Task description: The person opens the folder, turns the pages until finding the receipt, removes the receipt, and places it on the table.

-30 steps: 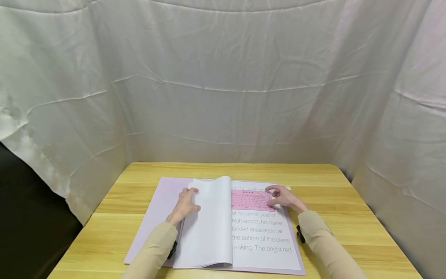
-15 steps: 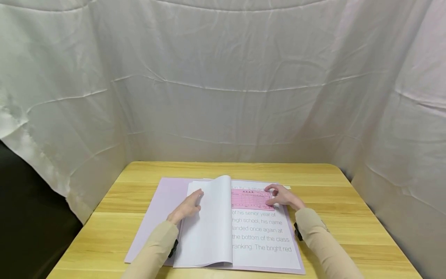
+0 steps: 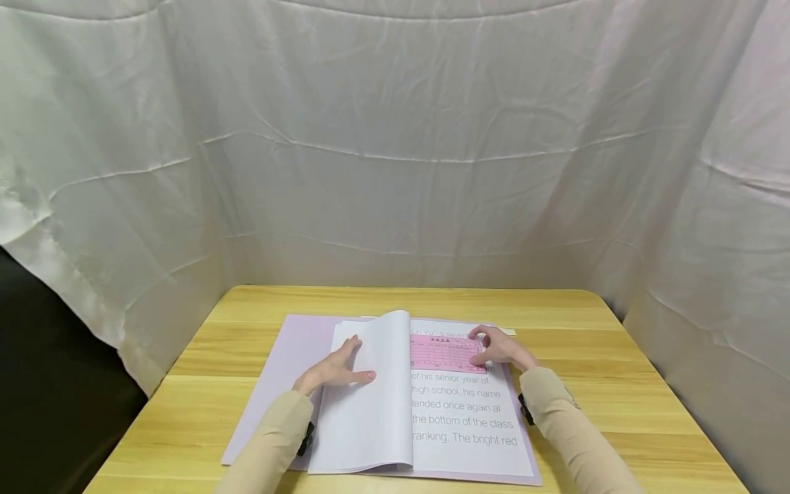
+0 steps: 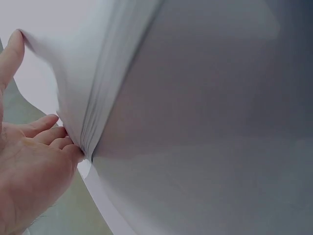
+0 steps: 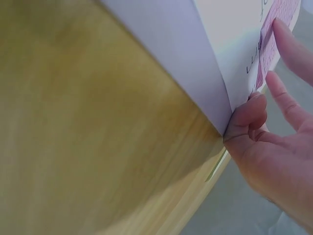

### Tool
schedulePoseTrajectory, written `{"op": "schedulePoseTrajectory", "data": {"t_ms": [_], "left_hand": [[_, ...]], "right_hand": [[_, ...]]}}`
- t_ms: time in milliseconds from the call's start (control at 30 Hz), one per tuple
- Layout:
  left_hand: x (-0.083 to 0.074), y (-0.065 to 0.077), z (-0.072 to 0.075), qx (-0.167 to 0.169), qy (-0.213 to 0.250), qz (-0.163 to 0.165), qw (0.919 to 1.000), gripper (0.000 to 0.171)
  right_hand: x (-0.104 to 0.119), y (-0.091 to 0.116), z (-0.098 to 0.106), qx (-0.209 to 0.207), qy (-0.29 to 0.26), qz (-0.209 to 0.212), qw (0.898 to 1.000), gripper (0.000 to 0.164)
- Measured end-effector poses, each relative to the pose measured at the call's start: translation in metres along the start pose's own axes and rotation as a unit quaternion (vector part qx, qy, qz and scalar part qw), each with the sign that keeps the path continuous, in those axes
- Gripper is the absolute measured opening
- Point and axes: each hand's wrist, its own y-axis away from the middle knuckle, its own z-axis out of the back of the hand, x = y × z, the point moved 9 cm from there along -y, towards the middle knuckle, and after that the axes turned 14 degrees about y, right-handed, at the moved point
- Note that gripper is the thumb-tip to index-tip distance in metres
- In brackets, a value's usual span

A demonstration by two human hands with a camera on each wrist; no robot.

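Observation:
An open lilac folder [image 3: 262, 412] lies on the table with its stack of white pages [image 3: 373, 418] turned over to the left, the fold bulging near the middle. My left hand [image 3: 333, 369] rests on this stack, thumb and fingers spread apart; in the left wrist view its fingertips meet the fanned page edges. On the printed page [image 3: 463, 412] at the right lies a pink slip [image 3: 441, 355] with a printed grid, its left end hidden by the fold. The thumb and forefinger of my right hand [image 3: 503, 348] touch the slip's right end, spread apart, while other fingers curl at the folder's edge.
A wooden table [image 3: 617, 384] carries everything. Pale grey curtains [image 3: 395, 151] hang behind it and on both sides. A small pale tab [image 3: 509, 332] sticks out beyond the folder's right edge. Dark material [image 3: 55, 384] shows at the far left.
My left hand's fingers have spread and its thumb has stretched further right over the white pages. The right hand stays almost still at the slip's end, and the pink slip has not moved.

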Motion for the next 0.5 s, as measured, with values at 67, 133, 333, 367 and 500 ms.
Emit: {"op": "schedulePoseTrajectory", "data": {"t_ms": [67, 133, 333, 367, 500], "left_hand": [[-0.0002, 0.0007, -0.0005, 0.001, 0.000, 0.002, 1.0000, 0.101], [-0.0002, 0.0013, -0.0007, 0.001, 0.000, 0.001, 1.0000, 0.101], [-0.0002, 0.0015, -0.0008, 0.005, -0.001, 0.000, 1.0000, 0.103], [0.0000, 0.0014, -0.0007, 0.005, -0.001, 0.001, 1.0000, 0.102], [0.0004, 0.0017, -0.0005, 0.007, 0.002, 0.003, 1.0000, 0.102]], "right_hand": [[0.0001, -0.0006, -0.0005, -0.001, 0.005, -0.001, 1.000, 0.053], [-0.0002, -0.0011, -0.0015, 0.000, 0.008, -0.003, 1.000, 0.051], [-0.0021, -0.0011, -0.0019, 0.004, 0.018, -0.020, 1.000, 0.047], [-0.0025, -0.0011, -0.0015, 0.004, 0.020, -0.025, 0.999, 0.047], [-0.0017, -0.0015, -0.0009, 0.003, 0.022, -0.030, 0.999, 0.046]]}}
